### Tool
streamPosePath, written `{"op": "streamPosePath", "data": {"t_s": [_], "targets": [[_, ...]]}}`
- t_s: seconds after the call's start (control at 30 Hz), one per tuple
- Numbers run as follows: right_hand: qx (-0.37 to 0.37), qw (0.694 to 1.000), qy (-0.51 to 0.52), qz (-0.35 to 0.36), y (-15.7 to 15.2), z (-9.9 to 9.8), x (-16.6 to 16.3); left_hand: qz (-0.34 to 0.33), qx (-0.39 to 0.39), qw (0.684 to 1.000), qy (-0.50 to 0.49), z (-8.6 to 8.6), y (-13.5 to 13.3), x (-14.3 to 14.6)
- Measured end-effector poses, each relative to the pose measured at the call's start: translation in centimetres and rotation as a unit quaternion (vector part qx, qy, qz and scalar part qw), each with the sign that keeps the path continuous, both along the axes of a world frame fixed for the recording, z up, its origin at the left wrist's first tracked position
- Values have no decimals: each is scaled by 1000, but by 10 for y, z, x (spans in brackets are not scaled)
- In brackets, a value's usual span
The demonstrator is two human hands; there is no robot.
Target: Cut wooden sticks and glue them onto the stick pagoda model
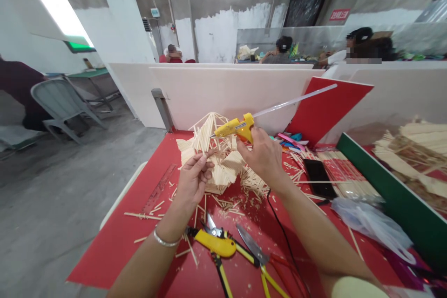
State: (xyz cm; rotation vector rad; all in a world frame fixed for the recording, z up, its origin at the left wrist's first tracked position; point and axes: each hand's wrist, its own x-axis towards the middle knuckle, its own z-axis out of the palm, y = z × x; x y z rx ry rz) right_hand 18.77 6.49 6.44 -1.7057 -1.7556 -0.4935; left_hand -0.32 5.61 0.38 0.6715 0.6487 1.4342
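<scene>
My right hand (263,156) is closed round the grip of a yellow hot glue gun (234,128), with a long clear glue stick (295,99) jutting out behind it. The nozzle points left at a thin wooden stick (204,142) that my left hand (193,178) pinches upright between its fingertips. Behind both hands stands a model built of wooden sticks (218,158) on the red table (118,242). The gun's black cord (282,235) runs down past my right forearm.
Yellow-handled cutters (214,242) and pliers (253,251) lie near the front edge, a ruler (159,188) to the left, a black phone (319,178) and stick bundles (349,177) to the right, with a plastic bag (370,223). White partitions (226,93) stand behind; other people sit beyond.
</scene>
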Motion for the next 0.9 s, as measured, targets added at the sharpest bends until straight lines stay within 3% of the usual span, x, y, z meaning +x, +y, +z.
{"op": "streamPosePath", "data": {"t_s": [0.17, 0.53, 0.9], "targets": [[24, 1000, 12, -8, -1, 2, 6, -26, -28, 999, 30, -3, -3, 6], [74, 997, 9, -27, 0, 24, 5, -30, -60, 998, -14, 12, 4, 20], [77, 997, -4, -21, -3, 25, 2, -46, -56, 997, -27, 14, -2, 14]]}}
